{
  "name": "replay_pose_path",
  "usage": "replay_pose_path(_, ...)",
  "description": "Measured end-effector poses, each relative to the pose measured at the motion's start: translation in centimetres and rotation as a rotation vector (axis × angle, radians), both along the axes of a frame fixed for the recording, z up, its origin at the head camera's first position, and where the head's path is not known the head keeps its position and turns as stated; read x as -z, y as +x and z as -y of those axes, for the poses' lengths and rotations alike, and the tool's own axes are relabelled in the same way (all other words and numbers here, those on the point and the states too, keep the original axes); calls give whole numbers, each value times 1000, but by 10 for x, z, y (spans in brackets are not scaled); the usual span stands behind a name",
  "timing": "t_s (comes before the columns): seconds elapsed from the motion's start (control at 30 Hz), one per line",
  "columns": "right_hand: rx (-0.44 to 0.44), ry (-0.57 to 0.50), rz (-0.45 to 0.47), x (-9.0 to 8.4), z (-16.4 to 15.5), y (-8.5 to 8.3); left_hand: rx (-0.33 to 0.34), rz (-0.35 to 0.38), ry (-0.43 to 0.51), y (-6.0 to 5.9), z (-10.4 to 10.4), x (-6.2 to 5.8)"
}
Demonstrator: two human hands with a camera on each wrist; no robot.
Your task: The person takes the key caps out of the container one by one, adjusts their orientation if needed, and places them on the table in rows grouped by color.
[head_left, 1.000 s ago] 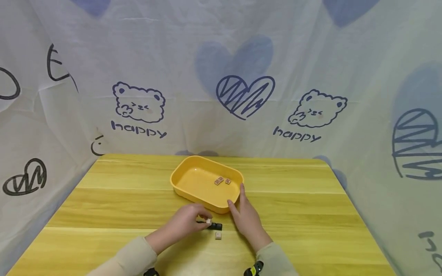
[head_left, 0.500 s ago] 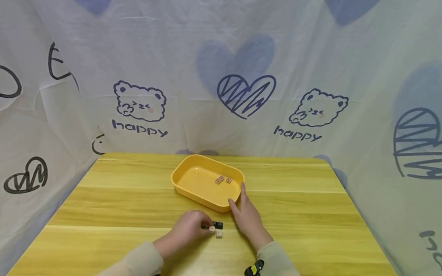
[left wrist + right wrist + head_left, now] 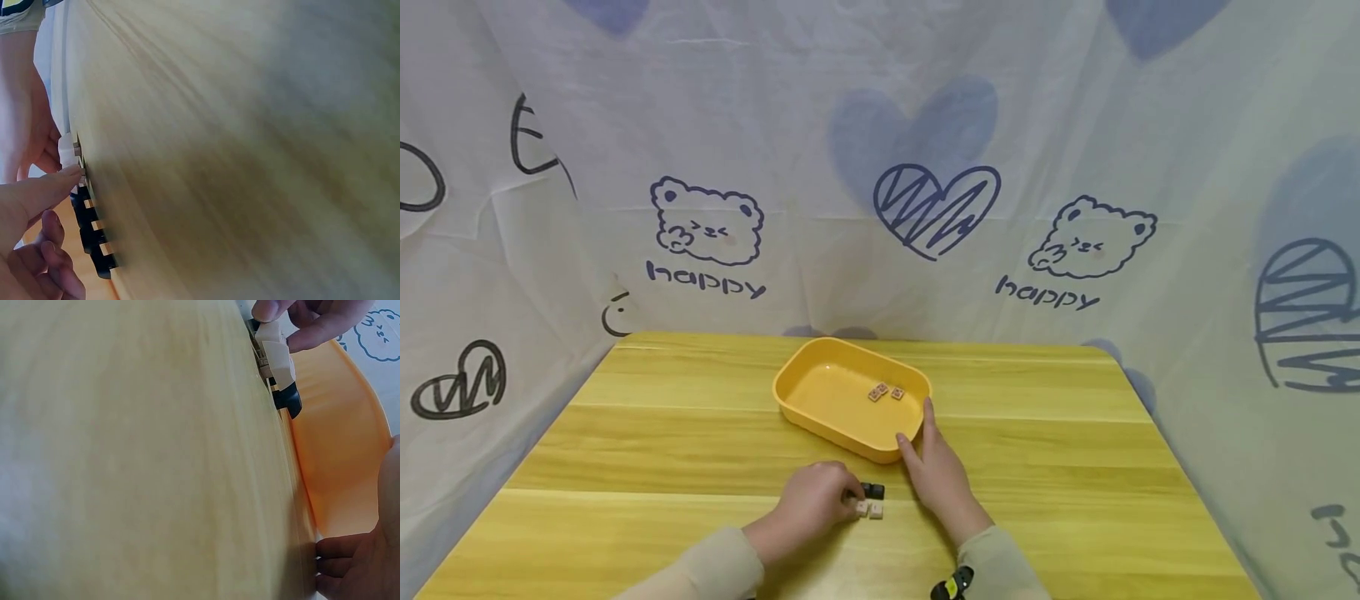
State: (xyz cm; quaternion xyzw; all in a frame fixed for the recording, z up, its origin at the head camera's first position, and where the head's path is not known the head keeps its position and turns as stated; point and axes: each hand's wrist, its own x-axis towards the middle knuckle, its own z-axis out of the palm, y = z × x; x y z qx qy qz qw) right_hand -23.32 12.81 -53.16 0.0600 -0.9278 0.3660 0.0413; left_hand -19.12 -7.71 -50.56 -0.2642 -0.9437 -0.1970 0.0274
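Note:
My left hand (image 3: pixel 816 504) pinches a white keycap (image 3: pixel 862 509) at the table surface, close beside another white keycap (image 3: pixel 876 511). Just behind them lies a row of black keycaps (image 3: pixel 877 492), partly hidden by the fingers in the head view; the left wrist view shows several black keycaps (image 3: pixel 94 237) in line. My right hand (image 3: pixel 942 475) rests against the near right corner of a yellow plastic bin (image 3: pixel 820 422), its thumb and index finger spread straight along the walls. Three small brownish pieces (image 3: pixel 875 394), apparently keycaps, lie inside the bin's right part.
The wood-grain table (image 3: pixel 662 417) extends to both sides of the hands. A white printed cloth (image 3: pixel 820 250) hangs behind and at the sides. The bin stands behind the keycap rows, set at an angle.
The left hand has brought its white keycap down and slightly toward me, from over the black row to beside the other white keycap. The right hand stays at the bin.

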Motion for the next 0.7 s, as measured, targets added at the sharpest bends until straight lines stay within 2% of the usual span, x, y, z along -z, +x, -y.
replay_pose_path(0.2,-9,-3,-4,1,0,0,-8,-31,-23,0,0,3)
replay_pose_path(0.7,-11,-10,9,-2,0,1,-19,-32,-50,1,1,3)
